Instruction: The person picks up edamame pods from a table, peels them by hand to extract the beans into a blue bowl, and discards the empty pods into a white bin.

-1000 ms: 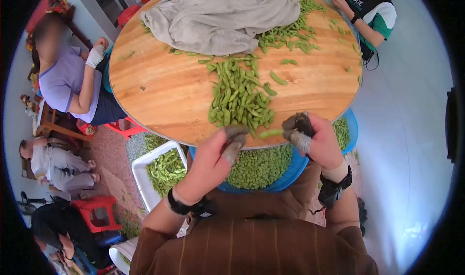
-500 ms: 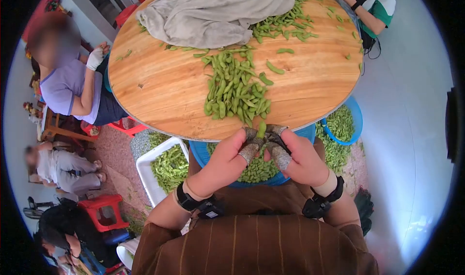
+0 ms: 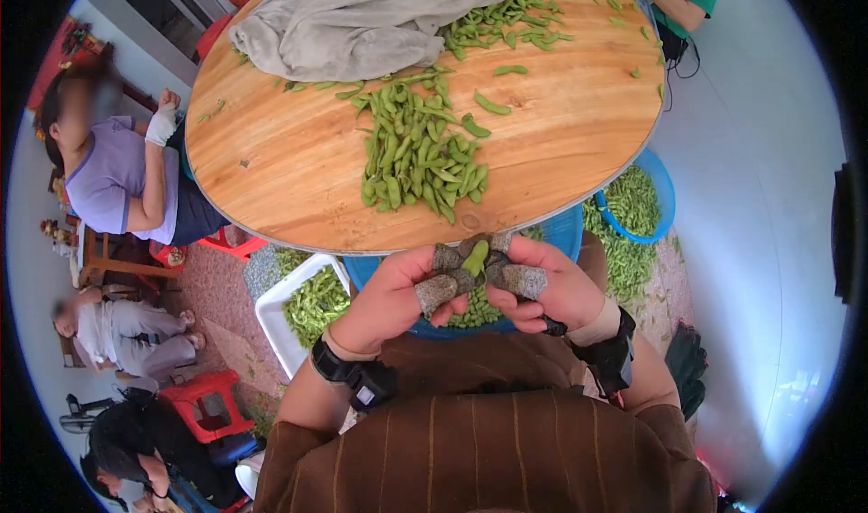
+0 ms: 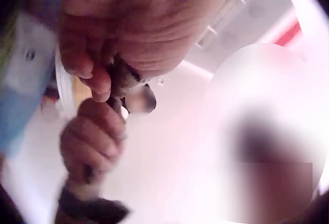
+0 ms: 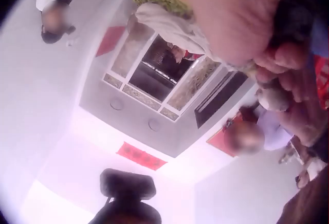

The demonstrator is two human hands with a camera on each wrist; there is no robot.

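Observation:
In the head view a green soybean pod (image 3: 475,258) sits between both hands, just off the table's near edge. My left hand (image 3: 389,291) pinches it from one side, with grey covers on its thumb and a fingertip. From the other side my right hand (image 3: 561,287) pinches it, with similar covers. Below the hands is a blue basin (image 3: 571,228) of shelled beans (image 3: 475,312), partly hidden by them. A heap of soybean pods (image 3: 416,151) lies on the round wooden table (image 3: 561,142). Both wrist views show the hands meeting; the pod is hidden there.
A grey cloth (image 3: 353,25) covers part of the table beside more pods. At the left stands a white tray (image 3: 271,310) of pods; a blue basket (image 3: 667,197) is at the right, with pods around it. A person in purple (image 3: 108,178) sits at the left, near a red stool (image 3: 208,404).
The hands were apart, the right one with a pod; they came together over the basin and now both pinch a pod. The head view has shifted slightly.

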